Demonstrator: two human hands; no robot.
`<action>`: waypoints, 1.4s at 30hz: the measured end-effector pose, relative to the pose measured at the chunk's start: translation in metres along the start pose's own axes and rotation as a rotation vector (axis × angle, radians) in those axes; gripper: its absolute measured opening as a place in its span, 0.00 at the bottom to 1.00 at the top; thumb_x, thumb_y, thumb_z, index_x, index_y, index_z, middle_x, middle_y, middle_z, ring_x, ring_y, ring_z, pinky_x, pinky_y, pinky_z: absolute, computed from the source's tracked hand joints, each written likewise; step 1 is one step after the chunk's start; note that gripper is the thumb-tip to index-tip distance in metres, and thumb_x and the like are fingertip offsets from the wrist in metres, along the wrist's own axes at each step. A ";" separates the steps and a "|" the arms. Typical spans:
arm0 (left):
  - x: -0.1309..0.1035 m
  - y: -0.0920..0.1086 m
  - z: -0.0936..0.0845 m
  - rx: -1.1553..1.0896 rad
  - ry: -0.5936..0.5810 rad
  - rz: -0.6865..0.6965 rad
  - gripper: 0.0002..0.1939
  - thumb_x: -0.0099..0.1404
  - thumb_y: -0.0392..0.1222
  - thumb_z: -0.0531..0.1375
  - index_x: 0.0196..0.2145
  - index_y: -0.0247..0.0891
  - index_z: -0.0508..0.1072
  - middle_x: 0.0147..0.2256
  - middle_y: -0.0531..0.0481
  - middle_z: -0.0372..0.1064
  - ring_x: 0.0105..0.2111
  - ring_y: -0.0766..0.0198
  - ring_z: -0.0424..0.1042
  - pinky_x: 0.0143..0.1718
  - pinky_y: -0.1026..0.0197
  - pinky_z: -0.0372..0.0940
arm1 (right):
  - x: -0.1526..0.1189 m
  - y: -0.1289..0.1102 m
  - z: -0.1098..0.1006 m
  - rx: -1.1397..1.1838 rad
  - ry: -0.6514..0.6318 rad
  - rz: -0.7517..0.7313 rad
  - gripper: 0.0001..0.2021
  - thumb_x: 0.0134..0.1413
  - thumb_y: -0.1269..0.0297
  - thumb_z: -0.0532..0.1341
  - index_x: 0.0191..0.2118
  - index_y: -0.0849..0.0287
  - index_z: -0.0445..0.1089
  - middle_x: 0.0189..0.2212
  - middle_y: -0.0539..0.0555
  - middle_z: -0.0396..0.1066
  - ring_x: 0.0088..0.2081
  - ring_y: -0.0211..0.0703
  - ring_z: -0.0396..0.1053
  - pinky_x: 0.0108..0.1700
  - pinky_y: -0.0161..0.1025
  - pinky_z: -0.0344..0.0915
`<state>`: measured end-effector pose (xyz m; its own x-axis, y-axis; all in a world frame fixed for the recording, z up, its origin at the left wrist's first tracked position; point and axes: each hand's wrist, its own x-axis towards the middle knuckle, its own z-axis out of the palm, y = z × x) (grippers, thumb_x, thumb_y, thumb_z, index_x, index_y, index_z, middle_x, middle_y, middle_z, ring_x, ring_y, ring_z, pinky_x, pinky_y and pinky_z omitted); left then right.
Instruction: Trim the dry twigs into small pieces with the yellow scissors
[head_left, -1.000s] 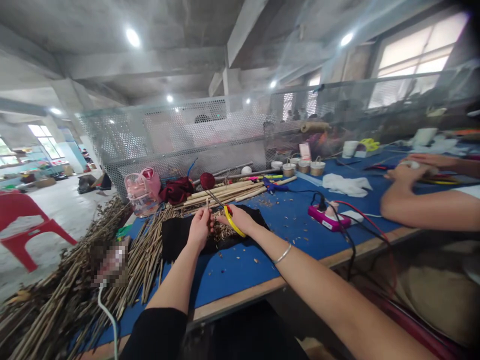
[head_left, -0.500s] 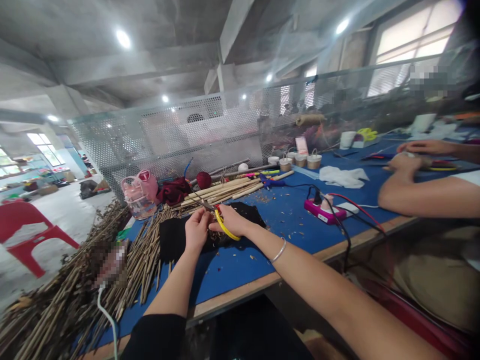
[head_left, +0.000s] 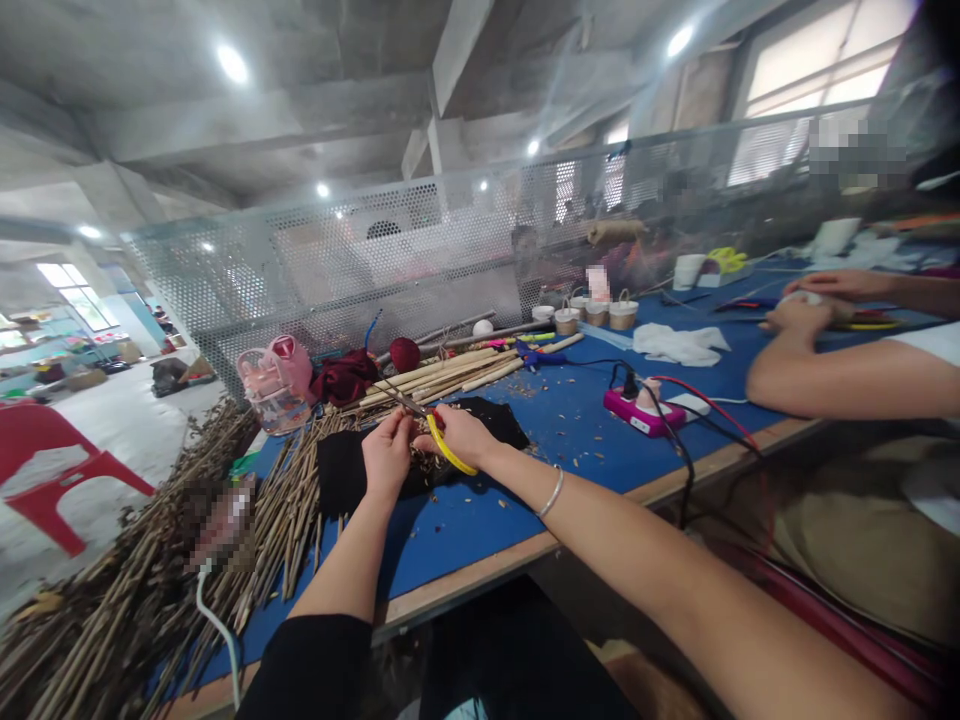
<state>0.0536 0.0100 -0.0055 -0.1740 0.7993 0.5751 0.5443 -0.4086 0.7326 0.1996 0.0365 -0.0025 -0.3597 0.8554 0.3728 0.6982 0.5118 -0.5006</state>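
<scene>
My right hand [head_left: 459,437] is closed on yellow-handled scissors [head_left: 452,455], whose blades point up and left. Close beside it, my left hand [head_left: 387,455] is pinched shut near the blades; what its fingers hold is too small to make out. Both hands are over a black cloth [head_left: 341,470] strewn with small plant clippings. Left of the cloth lies a heap of thin dry stems [head_left: 292,510]. Peeled pale sticks [head_left: 435,378] lie behind the hands.
On the blue table [head_left: 577,480] are a magenta power strip [head_left: 641,412] with cables, a blue glue gun [head_left: 536,355], a white cloth [head_left: 679,343], small pots and a pink-lidded jar [head_left: 276,385]. A co-worker's hands [head_left: 814,305] work at the right.
The view has shifted slightly. My hands stay close together over the black cloth, with the scissors still in my right hand.
</scene>
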 end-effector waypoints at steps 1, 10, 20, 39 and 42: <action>0.000 0.000 0.000 0.000 -0.006 -0.001 0.19 0.61 0.46 0.50 0.43 0.35 0.72 0.38 0.47 0.74 0.38 0.62 0.71 0.41 0.65 0.63 | 0.000 0.001 0.001 0.009 -0.003 0.001 0.25 0.42 0.40 0.58 0.36 0.58 0.62 0.29 0.53 0.69 0.28 0.40 0.65 0.27 0.32 0.51; 0.000 0.003 -0.004 0.104 -0.041 0.038 0.18 0.62 0.46 0.49 0.42 0.36 0.72 0.36 0.49 0.74 0.36 0.63 0.71 0.39 0.66 0.63 | 0.000 0.000 -0.008 -0.061 0.043 -0.052 0.26 0.42 0.43 0.60 0.41 0.58 0.61 0.31 0.53 0.69 0.33 0.43 0.67 0.29 0.33 0.51; 0.002 -0.002 -0.007 0.192 -0.048 0.116 0.17 0.63 0.42 0.49 0.45 0.37 0.71 0.38 0.48 0.73 0.36 0.65 0.71 0.40 0.66 0.62 | 0.002 0.007 -0.009 -0.035 -0.009 -0.040 0.24 0.42 0.42 0.59 0.37 0.57 0.61 0.28 0.51 0.69 0.28 0.39 0.65 0.26 0.32 0.49; 0.003 -0.004 -0.003 0.139 -0.050 0.078 0.15 0.64 0.42 0.45 0.37 0.36 0.69 0.28 0.48 0.69 0.29 0.64 0.67 0.32 0.64 0.59 | 0.006 0.011 0.001 0.093 -0.001 0.020 0.21 0.46 0.44 0.56 0.29 0.60 0.66 0.23 0.50 0.66 0.24 0.34 0.60 0.25 0.30 0.51; 0.003 -0.003 -0.002 0.076 -0.032 0.058 0.15 0.64 0.44 0.45 0.36 0.36 0.69 0.30 0.48 0.70 0.31 0.63 0.67 0.34 0.64 0.58 | 0.006 0.010 0.002 0.094 -0.015 0.032 0.21 0.47 0.43 0.56 0.29 0.60 0.66 0.24 0.50 0.67 0.25 0.35 0.61 0.25 0.30 0.51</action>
<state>0.0494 0.0124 -0.0057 -0.1143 0.7896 0.6029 0.6138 -0.4211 0.6678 0.2033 0.0468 -0.0066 -0.3481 0.8719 0.3443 0.6487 0.4892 -0.5830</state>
